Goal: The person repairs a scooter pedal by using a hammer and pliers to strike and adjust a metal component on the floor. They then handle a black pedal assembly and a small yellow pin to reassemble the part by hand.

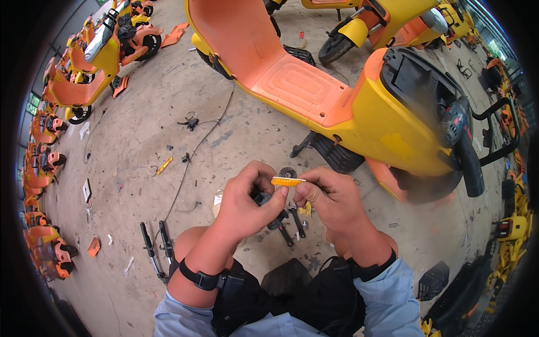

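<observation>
Between my two hands I hold a small yellow-orange reflector (pixel 288 182) with a white edge along its top. My left hand (pixel 250 196) pinches its left end between thumb and fingers. At its right end, the thumb and fingertips of my right hand (pixel 331 196) grip the white edge. Below my hands on the floor lie dark metal parts (pixel 278 222), partly covered by the left hand. A small black wheel-like part (pixel 287 172) shows just behind the reflector.
A yellow and orange scooter body (pixel 337 106) stands ahead to the right, with a cordless drill (pixel 453 123) on its seat end. Two shock absorbers (pixel 157 247) lie at my left. A thin cable (pixel 196 149) crosses the floor. More scooters (pixel 84 84) line the far left.
</observation>
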A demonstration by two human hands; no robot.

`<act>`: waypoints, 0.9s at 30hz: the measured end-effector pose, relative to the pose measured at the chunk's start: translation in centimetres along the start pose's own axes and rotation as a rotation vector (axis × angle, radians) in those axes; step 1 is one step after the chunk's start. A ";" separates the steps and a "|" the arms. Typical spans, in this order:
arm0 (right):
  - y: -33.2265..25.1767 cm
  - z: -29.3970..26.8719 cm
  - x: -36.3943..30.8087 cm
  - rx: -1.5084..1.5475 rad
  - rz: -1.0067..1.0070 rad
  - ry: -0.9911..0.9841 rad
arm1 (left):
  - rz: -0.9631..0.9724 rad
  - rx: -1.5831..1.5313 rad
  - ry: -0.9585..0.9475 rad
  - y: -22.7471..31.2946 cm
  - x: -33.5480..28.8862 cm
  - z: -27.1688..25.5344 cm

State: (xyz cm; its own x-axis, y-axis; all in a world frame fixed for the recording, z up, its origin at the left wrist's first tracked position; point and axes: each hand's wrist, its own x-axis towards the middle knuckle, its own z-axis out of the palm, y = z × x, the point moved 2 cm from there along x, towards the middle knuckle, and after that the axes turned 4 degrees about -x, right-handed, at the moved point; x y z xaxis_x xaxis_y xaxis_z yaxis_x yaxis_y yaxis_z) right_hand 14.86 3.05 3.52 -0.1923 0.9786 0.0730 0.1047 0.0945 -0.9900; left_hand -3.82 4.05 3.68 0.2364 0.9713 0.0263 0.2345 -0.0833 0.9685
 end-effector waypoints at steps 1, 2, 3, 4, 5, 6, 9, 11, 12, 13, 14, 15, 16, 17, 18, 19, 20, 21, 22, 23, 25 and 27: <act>0.1 0.0 0.0 0.037 0.040 -0.010 | 0.026 -0.082 0.056 0.2 0.0 0.1; 0.2 -0.1 0.0 0.035 0.041 -0.008 | 0.026 -0.083 0.055 0.4 0.0 0.0; 0.2 -0.2 0.1 0.035 0.046 -0.014 | 0.030 -0.101 0.022 0.6 0.0 -0.1; 0.2 -0.2 0.1 0.038 0.051 -0.020 | 0.034 -0.116 -0.010 0.8 0.0 -0.2; 0.2 -0.2 0.1 0.038 0.052 -0.020 | 0.033 -0.116 -0.011 0.6 0.0 -0.2; 0.2 -0.2 0.1 0.032 0.052 -0.044 | 0.088 -0.157 0.009 0.2 0.1 -0.1; 0.3 0.1 0.2 0.111 0.040 -0.075 | 0.090 -0.256 0.018 -0.2 0.0 -0.3; 0.2 0.3 0.2 0.191 0.022 -0.079 | 0.042 -0.316 0.004 -0.3 0.1 -0.7; -0.1 0.3 0.2 0.183 -0.010 -0.086 | -0.045 -0.385 0.007 -0.4 0.1 -1.1; -0.2 0.4 0.2 0.176 -0.041 -0.094 | -0.135 -0.453 0.010 -0.5 0.1 -1.3; -0.4 0.5 0.2 0.176 -0.041 -0.092 | -0.135 -0.453 0.008 -0.3 0.2 -1.4; -0.5 0.6 0.1 0.184 -0.022 -0.098 | -0.203 -0.525 -0.039 -0.1 0.3 -1.5; -0.6 0.8 0.0 0.194 0.000 -0.104 | -0.275 -0.595 -0.085 -0.2 0.3 -1.4; -0.6 0.9 0.0 0.198 0.003 -0.102 | -0.280 -0.593 -0.087 -0.2 0.2 -1.5; -0.6 1.1 0.0 0.231 0.019 -0.118 | -0.340 -0.659 -0.108 -0.4 0.1 -1.4; -0.5 1.2 0.1 0.262 0.034 -0.135 | -0.399 -0.727 -0.129 -0.5 0.1 -1.3; -0.3 1.3 0.0 0.262 0.036 -0.132 | -0.401 -0.727 -0.132 -0.6 0.1 -1.3; -0.1 1.5 0.0 0.262 0.006 -0.120 | -0.420 -0.768 -0.173 -0.8 0.1 -1.3; -0.1 1.6 -0.1 0.262 -0.028 -0.108 | -0.435 -0.808 -0.214 -0.9 0.1 -1.3; -0.3 1.8 -0.1 0.261 -0.028 -0.105 | -0.435 -0.808 -0.218 -1.0 0.1 -1.3; -0.9 1.9 -0.2 0.184 -0.071 -0.005 | -0.464 -0.942 -0.292 -1.1 0.0 -1.3; -1.8 1.7 0.0 0.062 -0.163 -0.018 | -0.465 -0.997 -0.323 -1.0 0.1 -1.3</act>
State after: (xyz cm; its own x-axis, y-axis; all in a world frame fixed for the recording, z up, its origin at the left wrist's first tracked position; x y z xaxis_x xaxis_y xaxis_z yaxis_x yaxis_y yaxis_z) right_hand 12.97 2.61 5.08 -0.2195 0.9478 0.2313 0.0106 0.2394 -0.9709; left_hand -5.26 4.57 3.04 0.5874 0.7471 -0.3112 -0.4546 0.6227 0.6369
